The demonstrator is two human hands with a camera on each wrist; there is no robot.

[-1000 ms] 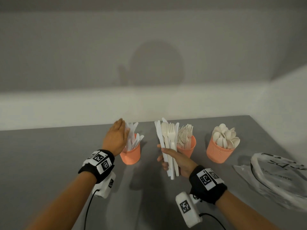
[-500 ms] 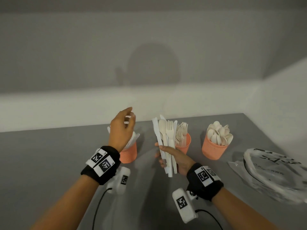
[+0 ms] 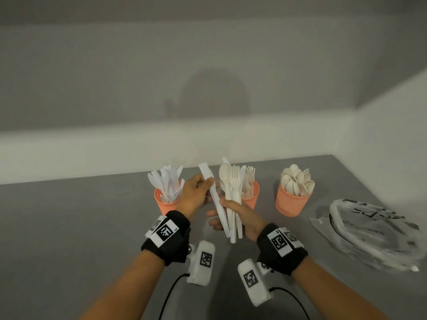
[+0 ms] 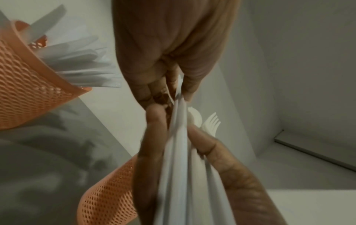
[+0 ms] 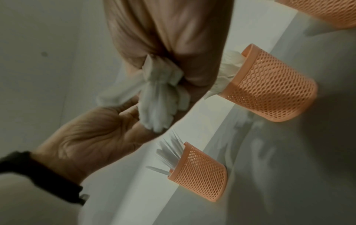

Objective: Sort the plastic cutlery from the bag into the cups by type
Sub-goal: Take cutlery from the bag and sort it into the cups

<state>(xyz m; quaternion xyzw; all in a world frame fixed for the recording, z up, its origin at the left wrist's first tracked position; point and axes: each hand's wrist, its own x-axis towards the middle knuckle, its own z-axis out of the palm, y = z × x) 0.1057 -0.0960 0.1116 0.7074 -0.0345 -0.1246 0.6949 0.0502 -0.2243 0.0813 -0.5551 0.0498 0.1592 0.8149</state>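
My right hand (image 3: 233,212) grips a fanned bundle of white cutlery (image 3: 233,199): a spoon, a fork and knives, held upright above the grey table. My left hand (image 3: 198,192) pinches the leftmost knife (image 3: 213,195) of that bundle between thumb and fingers, as the left wrist view shows at the knife (image 4: 178,137). Behind stand three orange mesh cups: the knife cup (image 3: 165,204) at the left, the fork cup (image 3: 250,197) in the middle, partly hidden by the bundle, and the spoon cup (image 3: 291,203) at the right.
A crumpled clear plastic bag (image 3: 374,234) with black print lies at the right on the grey table (image 3: 69,227). White walls close off the table's back and right side. Cables trail from both wrist cameras toward me.
My left hand left the knife cup, swung right and took hold of the leftmost knife in the bundle. The right hand kept its grip on the bundle.
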